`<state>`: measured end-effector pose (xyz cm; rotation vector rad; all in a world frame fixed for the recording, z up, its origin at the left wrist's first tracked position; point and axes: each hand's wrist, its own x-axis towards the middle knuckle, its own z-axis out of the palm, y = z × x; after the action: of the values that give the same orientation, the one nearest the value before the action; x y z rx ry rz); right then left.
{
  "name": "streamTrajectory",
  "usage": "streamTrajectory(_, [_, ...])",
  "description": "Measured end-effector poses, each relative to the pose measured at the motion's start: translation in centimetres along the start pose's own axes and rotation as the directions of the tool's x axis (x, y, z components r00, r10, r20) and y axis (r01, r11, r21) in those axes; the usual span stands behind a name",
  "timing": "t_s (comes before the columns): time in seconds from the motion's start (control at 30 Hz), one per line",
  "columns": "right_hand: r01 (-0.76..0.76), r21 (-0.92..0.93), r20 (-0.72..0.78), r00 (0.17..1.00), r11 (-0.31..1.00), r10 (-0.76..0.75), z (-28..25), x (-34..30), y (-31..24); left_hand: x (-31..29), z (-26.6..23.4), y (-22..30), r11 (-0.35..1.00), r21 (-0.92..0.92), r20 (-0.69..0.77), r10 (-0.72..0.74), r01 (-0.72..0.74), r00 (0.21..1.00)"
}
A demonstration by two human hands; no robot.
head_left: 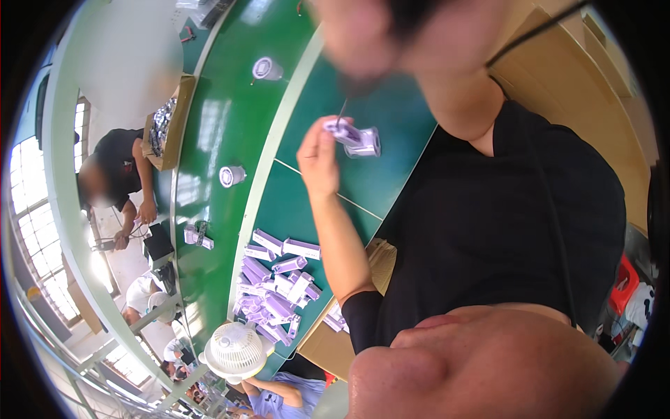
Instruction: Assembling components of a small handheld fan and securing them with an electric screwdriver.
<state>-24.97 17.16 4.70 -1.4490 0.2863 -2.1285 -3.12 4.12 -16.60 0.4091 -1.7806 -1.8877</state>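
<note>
The left hand [319,162] grips a lavender plastic housing [343,131] over the green worktop [384,185], apart from the pile of lavender housings [278,293]. The right hand [436,38], blurred near the camera, closes around a dark tool [412,15]; a thin shaft [343,109] extends to the gripped housing.

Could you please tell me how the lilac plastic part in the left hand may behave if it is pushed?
The lilac plastic part is probably stiff: its outline shows no obvious bending in the left hand. It seems light, being small beside that hand. Its uneven, elongated shape suggests rocking rather than rolling freely.
</note>
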Motion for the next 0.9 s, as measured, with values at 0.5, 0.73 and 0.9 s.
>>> streamTrajectory(0.5, [-0.137,-0.801,-0.293,0.939,0.583,-0.182,-8.1,-10.7,1.9,14.5,-25.1,1.0,0.996,0.065,-0.848,0.021,0.065,0.53])
streamTrajectory(0.73, [0.333,-0.939,0.162,0.65,0.087,-0.743,-6.2,-11.2,2.8,7.4,-26.8,1.9,0.302,0.766,-0.638,0.25,0.567,0.728])
streamTrajectory(0.9, [0.05,-0.931,-0.006,0.989,0.362,-0.15,-2.7,-10.3,9.7,-0.4,-27.2,4.2,-0.065,0.809,-0.587,-0.025,0.585,0.809])
